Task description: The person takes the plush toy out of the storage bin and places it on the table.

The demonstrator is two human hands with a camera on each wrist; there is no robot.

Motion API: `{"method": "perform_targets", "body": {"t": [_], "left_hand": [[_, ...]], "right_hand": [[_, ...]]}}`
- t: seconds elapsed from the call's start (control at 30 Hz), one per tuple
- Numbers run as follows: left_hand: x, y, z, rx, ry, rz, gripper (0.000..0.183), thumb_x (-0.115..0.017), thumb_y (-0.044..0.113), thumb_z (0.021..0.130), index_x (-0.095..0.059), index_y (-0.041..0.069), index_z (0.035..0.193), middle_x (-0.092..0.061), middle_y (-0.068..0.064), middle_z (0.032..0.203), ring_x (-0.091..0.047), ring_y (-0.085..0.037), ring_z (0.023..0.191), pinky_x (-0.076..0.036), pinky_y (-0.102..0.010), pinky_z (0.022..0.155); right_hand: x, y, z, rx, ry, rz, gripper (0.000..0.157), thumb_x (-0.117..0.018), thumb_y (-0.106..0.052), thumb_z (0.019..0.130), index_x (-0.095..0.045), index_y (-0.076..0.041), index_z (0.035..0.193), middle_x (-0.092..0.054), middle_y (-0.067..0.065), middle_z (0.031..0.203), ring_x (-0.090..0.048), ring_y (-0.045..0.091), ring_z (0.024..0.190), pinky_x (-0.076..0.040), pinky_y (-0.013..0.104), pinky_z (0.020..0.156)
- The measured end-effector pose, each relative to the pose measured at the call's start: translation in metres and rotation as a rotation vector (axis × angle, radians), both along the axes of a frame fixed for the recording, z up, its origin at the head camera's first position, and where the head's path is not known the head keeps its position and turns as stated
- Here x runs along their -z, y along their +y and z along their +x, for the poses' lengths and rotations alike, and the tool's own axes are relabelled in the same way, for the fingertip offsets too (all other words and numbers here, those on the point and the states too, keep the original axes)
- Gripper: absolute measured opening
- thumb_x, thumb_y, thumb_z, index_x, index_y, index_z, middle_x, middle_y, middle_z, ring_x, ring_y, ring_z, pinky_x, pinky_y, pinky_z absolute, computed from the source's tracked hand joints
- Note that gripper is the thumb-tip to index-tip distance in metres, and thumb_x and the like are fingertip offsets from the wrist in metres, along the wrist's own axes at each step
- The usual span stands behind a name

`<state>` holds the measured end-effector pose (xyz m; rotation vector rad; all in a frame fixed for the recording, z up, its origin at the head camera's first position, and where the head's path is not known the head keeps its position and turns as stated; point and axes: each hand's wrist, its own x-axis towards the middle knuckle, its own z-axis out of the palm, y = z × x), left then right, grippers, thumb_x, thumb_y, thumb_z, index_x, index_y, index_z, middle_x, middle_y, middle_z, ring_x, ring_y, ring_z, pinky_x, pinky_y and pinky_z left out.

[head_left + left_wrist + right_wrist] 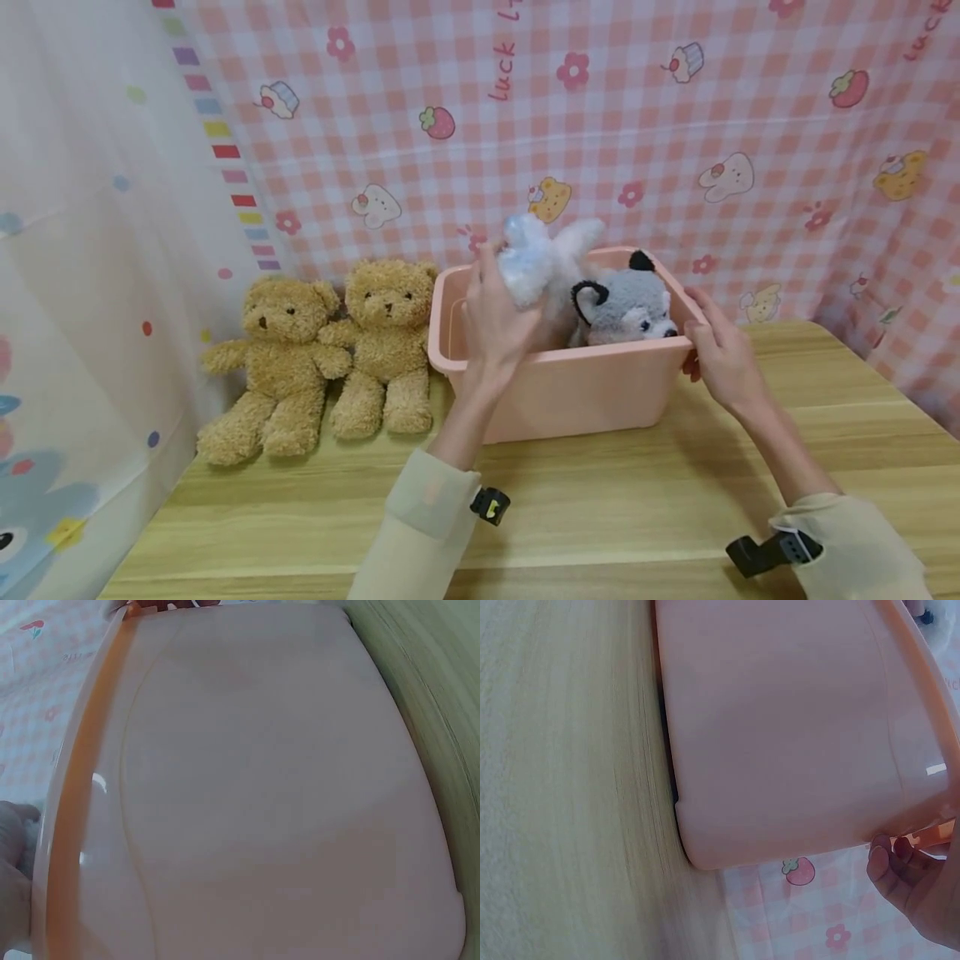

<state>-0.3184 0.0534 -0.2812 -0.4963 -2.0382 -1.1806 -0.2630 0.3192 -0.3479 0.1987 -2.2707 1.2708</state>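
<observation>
In the head view a pink plastic storage bin [577,392] stands on the table. My left hand [495,321] reaches over its front rim and grips a fluffy white plush toy [528,262] with a bluish sheen, which sticks up above the bin; its lower part is hidden. Beside it in the bin sits a grey plush dog [626,304] with black-edged ears, its head above the rim. At the bin's right end, my right hand [723,354] holds the rim, fingers curled underneath, as the right wrist view also shows.
Two brown teddy bears [288,358] sit side by side left of the bin, against the patterned curtain [480,183]. The wooden table [600,500] extends in front of the bin and to its right.
</observation>
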Motion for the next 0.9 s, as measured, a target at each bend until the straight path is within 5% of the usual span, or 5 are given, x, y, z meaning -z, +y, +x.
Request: {"method": "perform_targets", "body": {"t": [0.23,0.53,0.9], "left_hand": [[-0.009,-0.020,0.003,0.044,0.259,0.057,0.071,-0.089,0.016,0.075,-0.053,0.004,0.136,-0.063,-0.017,0.125,-0.063,-0.032,0.109,-0.054,-0.042,0.094],[-0.033,-0.038,0.017,0.099,0.399,0.173,0.067,-0.085,0.003,0.076,-0.051,-0.001,0.134,-0.063,-0.021,0.124,-0.063,-0.031,0.113,-0.050,-0.036,0.100],[-0.056,-0.066,0.027,0.057,0.607,0.305,0.055,-0.079,0.000,0.080,-0.052,-0.004,0.129,-0.068,-0.018,0.118,-0.068,-0.026,0.106,-0.056,-0.037,0.092]], "right_hand": [[0.001,0.000,-0.001,0.006,0.014,0.015,0.054,-0.033,-0.021,0.105,-0.035,-0.007,0.157,-0.059,0.016,0.066,-0.054,0.017,0.047,-0.048,0.027,0.043],[0.001,-0.001,0.001,0.004,0.009,0.005,0.054,-0.033,-0.021,0.105,-0.035,-0.007,0.157,-0.058,0.016,0.064,-0.055,0.018,0.047,-0.049,0.027,0.043],[0.001,0.000,-0.001,0.006,-0.005,0.008,0.054,-0.032,-0.021,0.105,-0.033,-0.008,0.158,-0.058,0.016,0.063,-0.054,0.019,0.047,-0.048,0.027,0.044]]}}
